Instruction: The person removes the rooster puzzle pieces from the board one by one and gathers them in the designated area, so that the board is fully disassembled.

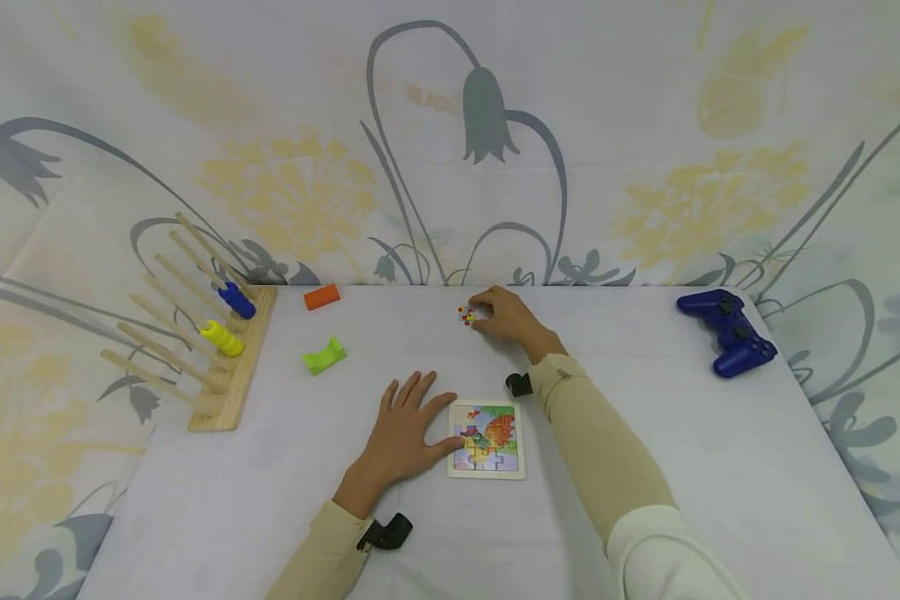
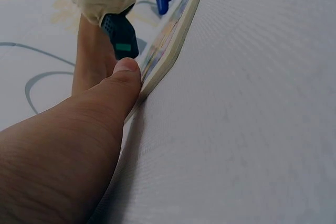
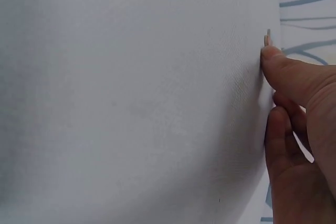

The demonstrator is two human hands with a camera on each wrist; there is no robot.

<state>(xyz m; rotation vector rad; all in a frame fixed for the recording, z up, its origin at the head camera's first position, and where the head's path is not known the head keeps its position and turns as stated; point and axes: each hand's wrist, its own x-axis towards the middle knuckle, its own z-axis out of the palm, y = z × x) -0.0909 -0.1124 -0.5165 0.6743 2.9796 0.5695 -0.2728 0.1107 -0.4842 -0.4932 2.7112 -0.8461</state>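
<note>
A small square jigsaw puzzle in a pale wooden tray (image 1: 486, 475) lies in front of me, its picture showing an orange-red shape over green and yellow. My left hand (image 1: 407, 433) rests beside it with fingers spread; the thumb (image 2: 125, 72) reaches over the tray's left edge. Farther back, near the table's rear edge, my right hand (image 1: 508, 318) pinches a small colourful puzzle piece (image 1: 466, 314) between thumb and forefinger. In the right wrist view only a thin edge of that puzzle piece (image 3: 267, 39) shows past the thumb tip.
On the left stands a wooden peg rack (image 1: 251, 367) with blue beads (image 1: 237, 300) and yellow beads (image 1: 222, 338). An orange block (image 1: 322, 297) and a lime-green curved block (image 1: 324, 357) lie near it. A blue game controller (image 1: 727, 332) is at the right.
</note>
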